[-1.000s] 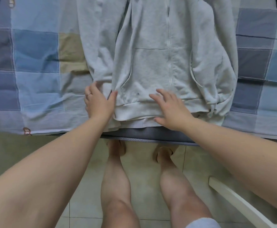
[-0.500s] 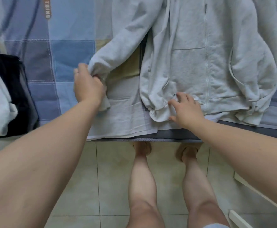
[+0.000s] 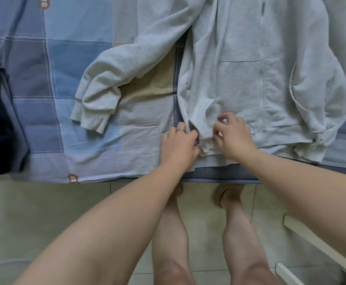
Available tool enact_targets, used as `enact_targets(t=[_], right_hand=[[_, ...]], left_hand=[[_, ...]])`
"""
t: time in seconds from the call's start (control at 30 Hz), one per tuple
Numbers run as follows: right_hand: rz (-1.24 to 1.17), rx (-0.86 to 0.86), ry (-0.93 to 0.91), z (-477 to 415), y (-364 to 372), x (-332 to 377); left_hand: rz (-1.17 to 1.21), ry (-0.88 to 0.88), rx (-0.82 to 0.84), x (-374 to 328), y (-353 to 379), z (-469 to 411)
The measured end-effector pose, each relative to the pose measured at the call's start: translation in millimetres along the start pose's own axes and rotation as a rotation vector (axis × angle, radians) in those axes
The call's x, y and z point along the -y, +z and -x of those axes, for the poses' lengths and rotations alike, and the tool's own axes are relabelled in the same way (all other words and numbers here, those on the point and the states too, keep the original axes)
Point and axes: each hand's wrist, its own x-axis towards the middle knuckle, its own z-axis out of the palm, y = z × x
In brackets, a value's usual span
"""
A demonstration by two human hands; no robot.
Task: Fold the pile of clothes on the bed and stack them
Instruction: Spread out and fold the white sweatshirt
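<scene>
Hands at pale grey zip-up hoodie (image 3: 240,79)
Left hand (image 3: 178,145) and right hand (image 3: 234,137), fingers curled, pinch its six-o'clock hem.

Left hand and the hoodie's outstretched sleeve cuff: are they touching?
Apart. The head view shows bare bedsheet between the sleeve cuff and the left hand, which grips the hoodie at its bottom hem.

A: Under the left hand (image 3: 178,147), pale floor tiles (image 3: 44,212).
B: Down and right of the right hand (image 3: 233,136), white frame bars (image 3: 311,239).
A: Left of the left hand, checked blue sheet (image 3: 65,68), brown patch (image 3: 73,178).
</scene>
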Motion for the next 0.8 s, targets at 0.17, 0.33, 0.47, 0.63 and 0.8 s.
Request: enact_targets(t=[0.17,0.33,0.47,0.63,0.8], right_hand=[[-0.035,0.075,-0.059,18,-7,-15],[0.268,0.303,-0.021,27,-4,-9],[0.304,0.033,-0.012,19,1,-5],[0.245,-0.086,-0.165,25,-6,-4],[0.165,0.166,-0.160,41,-7,-2]], left_hand=[[0.128,-0.055,-0.234,13,-2,14],[0.236,0.004,-0.211,49,-22,44],[-0.002,0.023,-0.065,73,-26,58],[-0.370,0.162,0.018,94,-22,57],[-0.506,0.051,0.386,69,-31,55]])
